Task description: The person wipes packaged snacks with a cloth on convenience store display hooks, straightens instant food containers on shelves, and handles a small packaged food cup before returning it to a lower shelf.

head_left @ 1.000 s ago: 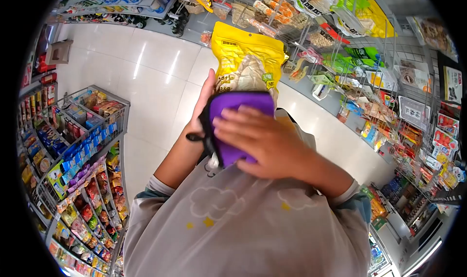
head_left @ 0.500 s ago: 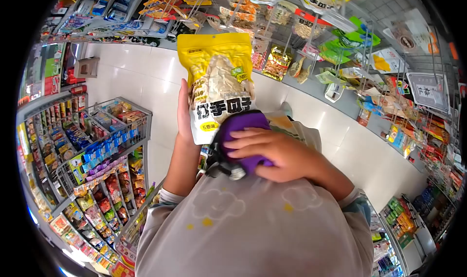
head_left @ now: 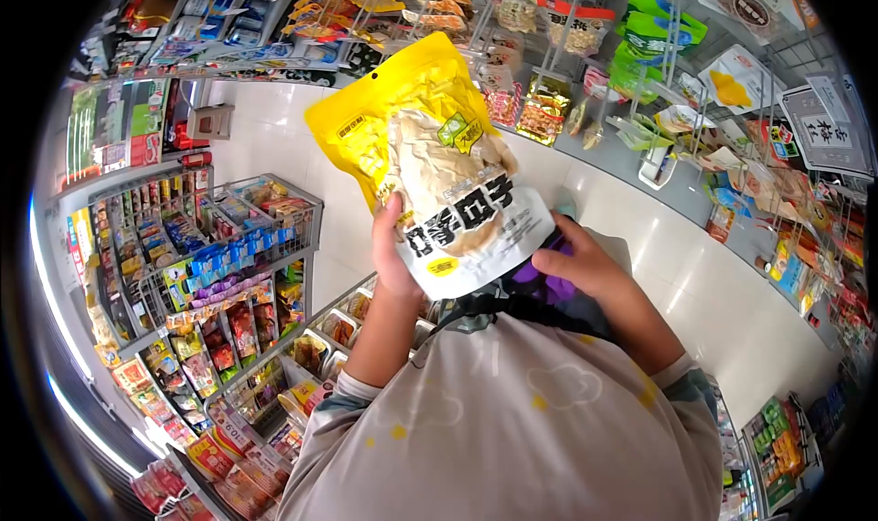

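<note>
Left hand point(head_left: 396, 260) pinches yellow bag point(head_left: 448, 160), thumb in front. Purple pouch point(head_left: 551, 286) now off its print, by right hand's point(head_left: 593, 263) thumb; grip unclear.

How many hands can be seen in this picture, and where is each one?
2. The left hand holds the yellow and white bag by its lower left edge; the right hand is at its lower right corner, beside the purple item. Some fingers are hidden.

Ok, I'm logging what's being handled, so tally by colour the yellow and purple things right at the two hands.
Yellow-and-white plastic pouch: 1
Purple fabric item, partly hidden: 1
Total: 2
</note>
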Demonstrator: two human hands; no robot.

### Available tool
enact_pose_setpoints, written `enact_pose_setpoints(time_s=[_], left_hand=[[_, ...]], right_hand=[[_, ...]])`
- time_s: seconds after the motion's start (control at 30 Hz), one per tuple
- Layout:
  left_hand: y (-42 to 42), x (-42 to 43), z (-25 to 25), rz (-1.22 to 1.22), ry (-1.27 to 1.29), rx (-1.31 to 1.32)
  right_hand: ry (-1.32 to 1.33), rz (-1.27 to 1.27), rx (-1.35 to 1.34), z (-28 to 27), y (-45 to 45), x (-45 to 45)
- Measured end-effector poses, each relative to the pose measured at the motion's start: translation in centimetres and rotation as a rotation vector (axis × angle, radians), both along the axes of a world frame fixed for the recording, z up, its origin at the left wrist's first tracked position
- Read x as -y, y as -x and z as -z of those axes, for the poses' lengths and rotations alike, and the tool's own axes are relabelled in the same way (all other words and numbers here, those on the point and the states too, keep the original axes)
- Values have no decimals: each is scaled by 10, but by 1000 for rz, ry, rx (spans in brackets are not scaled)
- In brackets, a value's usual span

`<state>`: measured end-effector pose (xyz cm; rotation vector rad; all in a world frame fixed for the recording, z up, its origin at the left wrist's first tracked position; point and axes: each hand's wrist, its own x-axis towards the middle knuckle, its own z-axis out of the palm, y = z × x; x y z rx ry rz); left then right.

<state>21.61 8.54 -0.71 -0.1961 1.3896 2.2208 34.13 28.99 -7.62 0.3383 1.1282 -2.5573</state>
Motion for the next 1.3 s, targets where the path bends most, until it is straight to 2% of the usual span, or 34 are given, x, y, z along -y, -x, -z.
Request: enact_pose_setpoints(time_s=[0.07, 0.17, 0.23, 0.33, 0.43, 0.47, 0.53, 0.57, 0.6, 0.67, 0.73, 0.83, 0.87, 0.93, 0.97, 1.0, 1.07, 1.13, 1.2, 1.27, 1.3], left_hand=[[-7, 4, 4, -31, -41, -1], [-14, 24, 13, -9, 63, -31], [-18, 35, 8, 20, 170, -110], [-24, 46, 13, -76, 199, -118], [-25, 51, -1, -184, 227, -64], [-26, 52, -4, -225, 234, -15], [-29, 50, -3, -258, 180, -7], [-30, 50, -1, -242, 17, 54], [-29, 51, 1, -222, -145, 109], [-28, 46, -1, -199, -282, 125], [-31, 43, 4, -198, -473, -41], [-31, 39, 11, -316, -441, -158], [-32, 37, 7, -315, -439, -152], [-34, 33, -5, -327, -158, -35], [-36, 35, -5, -278, -372, -13], [-37, 34, -5, -278, -370, -7], [-38, 28, -10, -300, -200, 26], [-38, 27, -8, -311, -160, 64], [-34, 34, 1, -313, -227, 235], [-34, 38, 7, -359, -288, 259], [-34, 43, 13, -381, -332, 293]], right_hand=[[41, 55, 70, -1, 0, 8], [203, 123, 169, -2, 5, 14], [205, 133, 119, -13, 12, 19], [170, 152, 61, -25, 24, 24], [-89, 250, -85, -39, 37, 37], [-88, 237, -88, -45, 38, 42], [-313, 358, -204, -57, 38, 54], [-383, 304, -242, -63, 38, 55], [-581, 298, -455, -54, 38, 55], [-956, 301, -793, -73, 41, 54], [-1032, 262, -900, -72, 38, 61], [-1114, 204, -975, -68, 34, 61], [-1219, 180, -1011, -69, 33, 58], [-1327, 150, -1038, -67, 29, 51], [-1437, 127, -1101, -63, 27, 47], [-1545, 104, -1164, -59, 25, 46], [-1521, 121, -1160, -52, 27, 48], [-1433, 163, -1269, -49, 30, 49], [-1123, 126, -963, -58, 20, 49], [-975, 197, -789, -58, 16, 49], [-941, 156, -719, -61, 16, 42]])
